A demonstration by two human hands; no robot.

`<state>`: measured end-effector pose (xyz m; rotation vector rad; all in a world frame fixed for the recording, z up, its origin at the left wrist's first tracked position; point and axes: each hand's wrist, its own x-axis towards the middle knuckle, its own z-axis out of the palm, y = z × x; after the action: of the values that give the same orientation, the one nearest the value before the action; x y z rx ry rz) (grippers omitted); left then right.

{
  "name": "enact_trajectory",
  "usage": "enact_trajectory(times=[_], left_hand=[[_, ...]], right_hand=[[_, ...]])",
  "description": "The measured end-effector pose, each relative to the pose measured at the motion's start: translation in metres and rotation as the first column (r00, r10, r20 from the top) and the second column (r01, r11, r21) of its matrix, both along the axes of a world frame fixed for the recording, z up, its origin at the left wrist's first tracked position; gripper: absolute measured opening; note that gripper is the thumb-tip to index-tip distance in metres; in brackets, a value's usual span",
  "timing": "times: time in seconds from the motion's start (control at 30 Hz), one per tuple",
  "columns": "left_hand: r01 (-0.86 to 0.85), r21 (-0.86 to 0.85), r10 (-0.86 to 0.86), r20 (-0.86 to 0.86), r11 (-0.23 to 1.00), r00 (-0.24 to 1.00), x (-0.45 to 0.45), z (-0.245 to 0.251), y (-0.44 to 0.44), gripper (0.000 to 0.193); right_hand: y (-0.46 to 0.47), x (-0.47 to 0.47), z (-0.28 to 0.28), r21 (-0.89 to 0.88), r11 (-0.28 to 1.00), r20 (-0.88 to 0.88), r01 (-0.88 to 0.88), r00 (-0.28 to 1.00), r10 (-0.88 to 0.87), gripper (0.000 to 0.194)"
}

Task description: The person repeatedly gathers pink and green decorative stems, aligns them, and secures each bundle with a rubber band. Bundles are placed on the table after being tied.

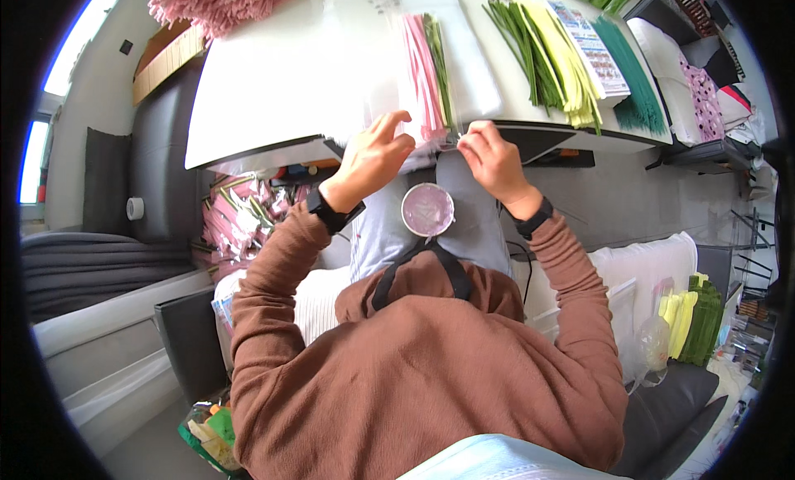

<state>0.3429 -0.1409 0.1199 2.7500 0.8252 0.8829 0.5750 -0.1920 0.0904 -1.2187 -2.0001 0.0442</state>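
Note:
A clear plastic bag lies at the front edge of the white table, holding pink chenille stems and a few green stems. My left hand is at the bag's near left side, index finger and thumb curved apart, with nothing visible between them. At the near right corner, my right hand pinches the bag's edge; a small white bit shows by its fingertips. Between my thighs sits a round tub with a pale purple inside.
Green stems, yellow stems, a stack of printed sheets and dark green stems lie on the table's right. A pink heap stands far left beside a cardboard box. Bagged pink bundles fill the space below left.

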Motion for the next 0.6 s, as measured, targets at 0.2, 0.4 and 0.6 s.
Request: enact_trajectory(times=[0.2, 0.4, 0.6], left_hand=[[0.03, -0.036, -0.015, 0.372, 0.999, 0.928, 0.003, 0.116, 0.05, 0.012], [-0.016, 0.019, 0.005, 0.505, 1.0, 0.863, 0.014, 0.214, 0.113, 0.012], [-0.031, -0.165, 0.128, 0.62, 0.986, 0.774, 0.019, 0.213, 0.127, 0.015]], right_hand=[[0.065, 0.015, 0.126, -0.053, 0.982, -0.431, -0.182, 0.891, 0.142, 0.008], [0.132, 0.006, 0.226, -0.026, 0.984, -0.507, -0.179, 0.85, 0.141, 0.011], [0.151, 0.0, 0.244, 0.086, 0.986, -0.349, -0.145, 0.922, 0.166, 0.012]])
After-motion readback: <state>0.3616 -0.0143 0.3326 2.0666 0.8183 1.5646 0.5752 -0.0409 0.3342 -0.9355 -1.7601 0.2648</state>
